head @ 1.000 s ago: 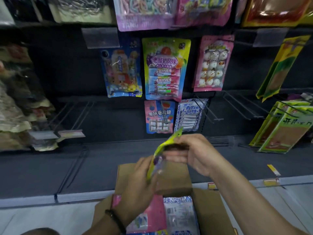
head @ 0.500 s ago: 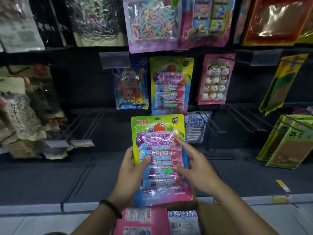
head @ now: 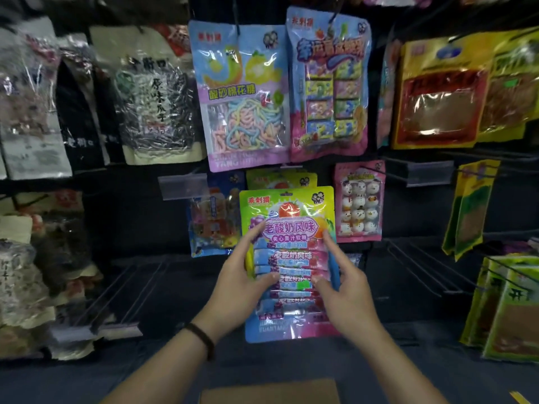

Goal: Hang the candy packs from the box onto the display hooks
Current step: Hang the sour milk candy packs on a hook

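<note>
I saw both hands, left [head: 244, 277] and right [head: 341, 282], clamped on the pack [head: 291, 258], lift it from box [head: 269, 392] height up before its matching row, hanging next.

Candy pack [head: 287, 258] between both hands, seemingly before matching pack [head: 281, 179], box flap [head: 269, 392] below.

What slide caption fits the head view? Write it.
Both hands lift a green-topped candy pack toward matching hung pack.
</note>
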Demonstrator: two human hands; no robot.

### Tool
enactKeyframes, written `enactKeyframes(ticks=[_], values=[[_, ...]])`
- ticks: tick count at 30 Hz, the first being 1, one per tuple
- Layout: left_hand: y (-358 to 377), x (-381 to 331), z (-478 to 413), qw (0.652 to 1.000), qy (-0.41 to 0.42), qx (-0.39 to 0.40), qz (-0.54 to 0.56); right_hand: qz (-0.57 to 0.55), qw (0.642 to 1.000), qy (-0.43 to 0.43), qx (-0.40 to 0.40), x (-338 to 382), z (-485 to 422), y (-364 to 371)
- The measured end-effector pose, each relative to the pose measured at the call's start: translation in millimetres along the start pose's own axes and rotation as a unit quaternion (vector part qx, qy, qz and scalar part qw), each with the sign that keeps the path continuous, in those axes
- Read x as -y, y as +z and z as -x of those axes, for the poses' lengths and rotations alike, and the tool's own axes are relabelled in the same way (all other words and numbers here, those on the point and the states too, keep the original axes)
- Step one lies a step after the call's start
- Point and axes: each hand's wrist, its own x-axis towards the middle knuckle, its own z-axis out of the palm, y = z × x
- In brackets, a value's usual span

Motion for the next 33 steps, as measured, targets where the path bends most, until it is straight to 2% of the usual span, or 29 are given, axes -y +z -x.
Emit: enactKeyframes(ticks=[7,11,18,23,28,31,33], values=[[2.1,7.1,-29.2,0.999,0.025,-0.020,0.000,0.019,0.998,-0.046,-0.040,-14.4,-28.0,1.4],[-0.4,14.9,-27.2,0.999,0.021,-0.027,0.013,0.011,0.998,-0.043,-0.045,-17.8,-25.8,8.0],[-7.3,20.1,-38.8,0.999,0.017,-0.006,-0.030,0.015,0.999,-0.026,-0.045,-15.5,-29.7,5.6],[-9.6,30.4,-62.3,0.999,0.012,-0.013,-0.041,0.085,0.996,-0.002,-0.021,-13.1,-34.6,5.6],[-9.6,49.5,-95.5,0.993,0.025,-0.043,-0.106,0.152,0.988,0.004,-0.003,-21.7,-31.1,7.7],[-6.3,53.7,-107.9,0.984,0.025,-0.069,-0.160,0.160,0.987,0.006,-0.002,-23.1,-27.7,7.7],[-5.8,57.7,-112.6,0.986,0.012,-0.064,-0.155,0.166,0.986,0.010,-0.001,-27.5,-23.8,8.7]])
